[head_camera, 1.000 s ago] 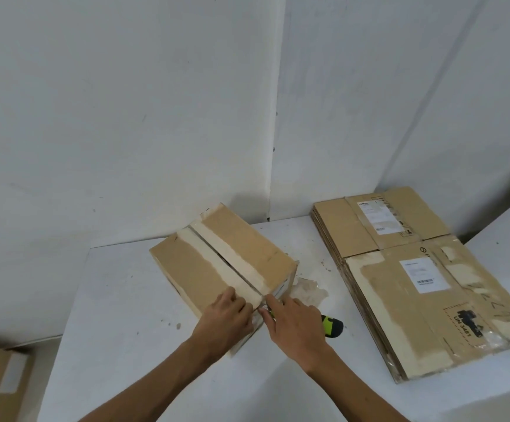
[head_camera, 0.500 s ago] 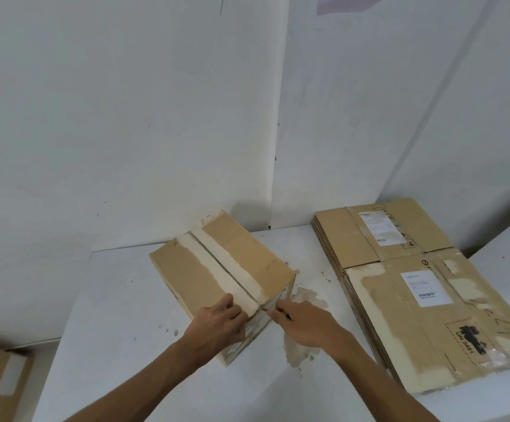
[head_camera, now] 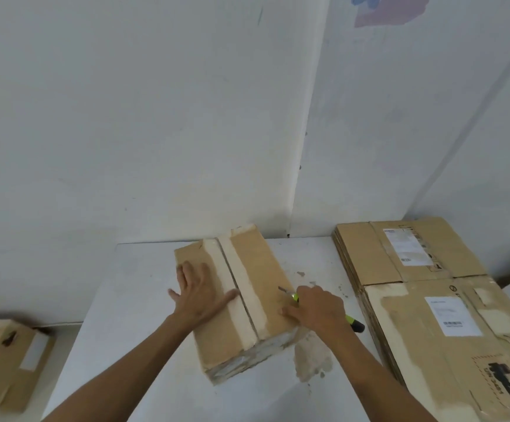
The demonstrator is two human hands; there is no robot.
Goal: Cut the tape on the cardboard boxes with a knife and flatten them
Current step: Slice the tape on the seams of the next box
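Note:
A brown cardboard box (head_camera: 256, 269) stands closed on the white table (head_camera: 125, 300), with a pale tape strip and a dark seam running down its top. My left hand (head_camera: 200, 292) lies flat with spread fingers on the box's left flap. My right hand (head_camera: 319, 309) grips a knife (head_camera: 354, 322) with a yellow-green and black handle at the box's right edge. Its short blade (head_camera: 284, 289) points up and left over the right flap.
A stack of flattened boxes (head_camera: 430, 300) with white labels fills the table's right side. Another taped box (head_camera: 6, 363) sits lower at the far left, off the table. White walls meet in a corner behind. The tabletop paint is chipped near my right hand.
The box has been turned and pulled closer to me. My left hand moved from its near end up onto the left flap. My right hand now shows the knife at the right edge.

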